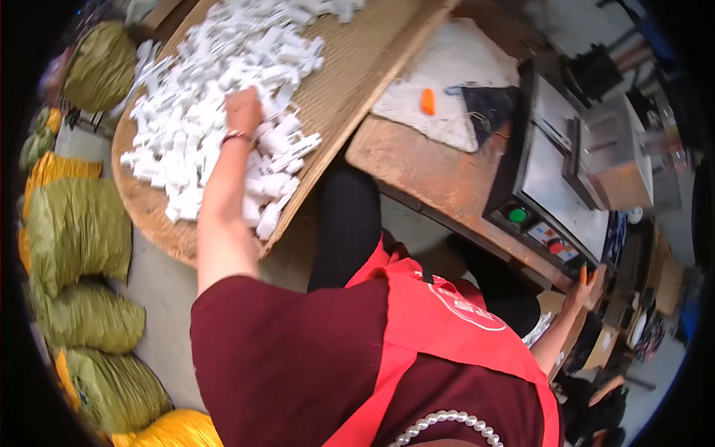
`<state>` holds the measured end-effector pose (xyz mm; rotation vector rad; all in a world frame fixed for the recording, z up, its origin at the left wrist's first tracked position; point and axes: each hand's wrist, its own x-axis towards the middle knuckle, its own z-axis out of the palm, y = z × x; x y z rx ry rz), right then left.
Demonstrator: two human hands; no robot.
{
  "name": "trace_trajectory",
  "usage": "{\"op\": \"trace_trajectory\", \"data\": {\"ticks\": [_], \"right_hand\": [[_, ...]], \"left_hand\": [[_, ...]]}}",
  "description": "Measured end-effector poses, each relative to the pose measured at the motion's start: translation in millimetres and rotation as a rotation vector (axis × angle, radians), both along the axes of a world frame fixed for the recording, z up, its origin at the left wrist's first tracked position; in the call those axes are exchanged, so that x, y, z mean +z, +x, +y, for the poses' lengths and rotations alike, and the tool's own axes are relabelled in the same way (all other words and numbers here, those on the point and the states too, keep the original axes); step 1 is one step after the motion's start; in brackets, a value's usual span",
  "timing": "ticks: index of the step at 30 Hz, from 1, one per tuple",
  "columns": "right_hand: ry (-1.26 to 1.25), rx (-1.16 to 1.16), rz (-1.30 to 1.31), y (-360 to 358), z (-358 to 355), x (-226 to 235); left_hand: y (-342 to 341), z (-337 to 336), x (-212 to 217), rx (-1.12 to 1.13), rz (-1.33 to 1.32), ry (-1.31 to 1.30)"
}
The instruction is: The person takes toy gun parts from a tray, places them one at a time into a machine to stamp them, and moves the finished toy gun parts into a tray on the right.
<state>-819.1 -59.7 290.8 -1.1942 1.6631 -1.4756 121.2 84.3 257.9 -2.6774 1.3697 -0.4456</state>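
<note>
My left hand reaches down into a large heap of small white plastic pieces. Its fingers are hidden behind the back of the hand, so what they hold does not show. The heap lies on a wide woven tray with a rounded end. Off to the right, my right hand rests at the near corner of a machine, with fingers stretched upward and apart. That machine has a metal top, a green button and a red button on its front panel.
A worn wooden table carries the machine, a whitish cloth, a dark cloth piece and an orange object. Full green sacks and yellow sacks line the left side. Another person is at the lower right.
</note>
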Motion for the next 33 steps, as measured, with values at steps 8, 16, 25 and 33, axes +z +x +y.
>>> {"op": "trace_trajectory", "data": {"ticks": [8,16,25,33], "right_hand": [[-0.327,0.033,0.76,106,-28,88],[-0.521,0.37,0.765,154,-134,82],[-0.538,-0.137,0.475,128,-132,82],[-0.693,-0.269,0.142,91,68,130]], "left_hand": [[-278,-116,195,-0.754,0.39,-0.681],[-482,-227,202,-0.863,0.777,-0.181],[-423,-153,121,-1.186,0.889,-0.173],[-477,-153,178,-0.909,1.02,-0.534]]}}
